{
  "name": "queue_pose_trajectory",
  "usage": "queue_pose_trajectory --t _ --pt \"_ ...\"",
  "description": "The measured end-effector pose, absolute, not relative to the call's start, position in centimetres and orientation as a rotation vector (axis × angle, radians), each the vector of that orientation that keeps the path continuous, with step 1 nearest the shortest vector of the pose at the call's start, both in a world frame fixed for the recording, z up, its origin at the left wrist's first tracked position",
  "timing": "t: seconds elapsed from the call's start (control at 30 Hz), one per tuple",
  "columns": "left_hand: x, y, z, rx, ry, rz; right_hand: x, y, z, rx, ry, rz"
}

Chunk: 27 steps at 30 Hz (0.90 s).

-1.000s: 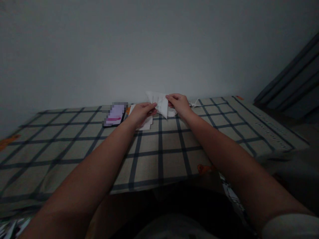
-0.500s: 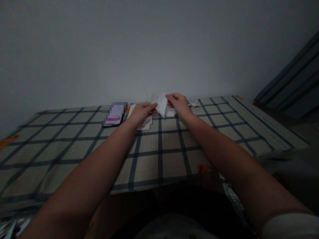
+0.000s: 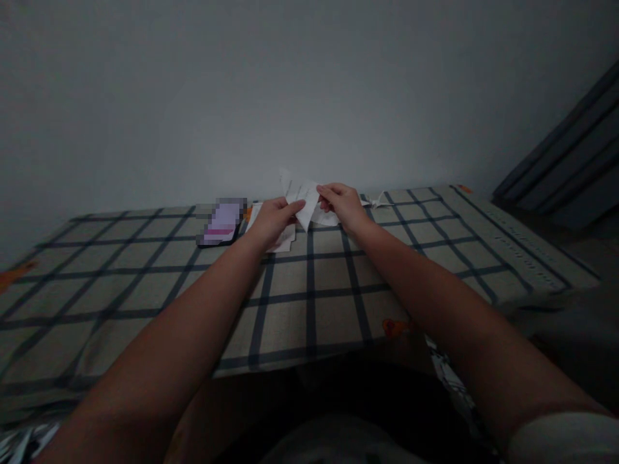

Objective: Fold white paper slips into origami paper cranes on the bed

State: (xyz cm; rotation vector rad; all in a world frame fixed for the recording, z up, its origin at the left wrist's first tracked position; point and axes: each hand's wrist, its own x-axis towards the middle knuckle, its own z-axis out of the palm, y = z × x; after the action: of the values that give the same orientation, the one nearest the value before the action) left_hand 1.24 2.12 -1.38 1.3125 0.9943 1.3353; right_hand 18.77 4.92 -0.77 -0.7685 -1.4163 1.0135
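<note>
A folded white paper [image 3: 304, 198] with faint print is held just above a checked cloth, its lower corner pointing down. My left hand [image 3: 273, 220] pinches its left edge with fingers closed. My right hand [image 3: 342, 204] pinches its right edge, also closed. Both arms reach forward from the bottom of the view. Under my left hand lies another flat white sheet [image 3: 285, 240].
A grey cloth with dark grid lines [image 3: 145, 277] covers the surface up to a plain wall. A phone [image 3: 221, 225] lies left of my hands. A small folded paper shape [image 3: 378, 200] sits to the right. Dark curtains [image 3: 570, 167] hang at far right.
The paper has been turned and refolded between my fingers: its pointed corner now hangs lower and more to the left. Both hands stayed almost in place.
</note>
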Motion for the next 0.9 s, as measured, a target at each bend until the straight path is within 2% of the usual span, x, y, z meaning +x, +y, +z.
queue_pose_trajectory --t 0.2,0.57,0.9 --pt "1.0 1.9 -1.1 1.325 1.103 1.302 19.0 5.1 -0.8 -0.795 -1.455 1.207" --pt "1.1 2.0 -1.5 1.287 0.904 1.081 19.4 5.7 -0.8 -0.86 -1.39 1.028" --pt "1.1 1.8 -1.2 1.207 0.905 1.059 19.6 6.1 -1.1 -0.84 -1.377 0.998"
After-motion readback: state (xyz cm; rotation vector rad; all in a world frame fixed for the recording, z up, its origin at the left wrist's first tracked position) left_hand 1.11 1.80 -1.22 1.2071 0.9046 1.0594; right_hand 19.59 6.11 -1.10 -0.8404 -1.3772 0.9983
